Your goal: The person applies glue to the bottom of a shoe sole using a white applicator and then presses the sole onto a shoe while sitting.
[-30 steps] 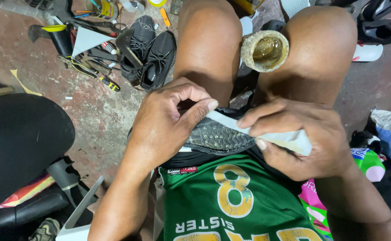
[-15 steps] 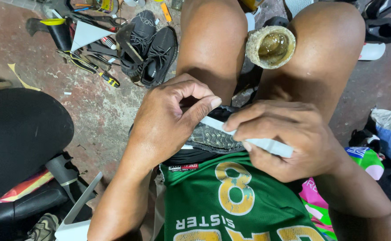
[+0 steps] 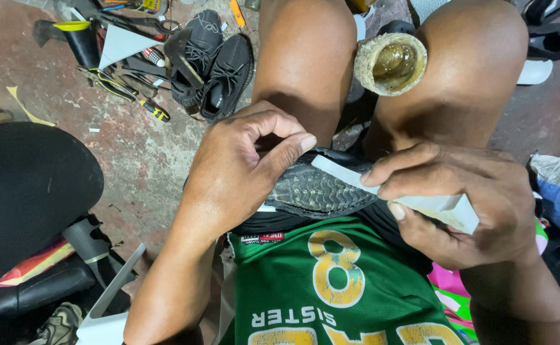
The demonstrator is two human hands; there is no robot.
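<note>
My left hand (image 3: 235,172) pinched on the dark shoe sole (image 3: 321,188) across my lap, my right hand (image 3: 459,198) gripping a white strip (image 3: 407,195) laid against that sole, glue tin (image 3: 391,64) between my knees, black sneakers (image 3: 216,64) on the floor beyond

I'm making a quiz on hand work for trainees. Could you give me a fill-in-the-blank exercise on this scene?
1. The left hand pinches the dark textured shoe sole resting on the ____.
2. The right hand holds a flat ____ strip against the sole.
3. A crusted round tub of amber glue sits between the ____.

Missing words: lap; white; knees
</note>
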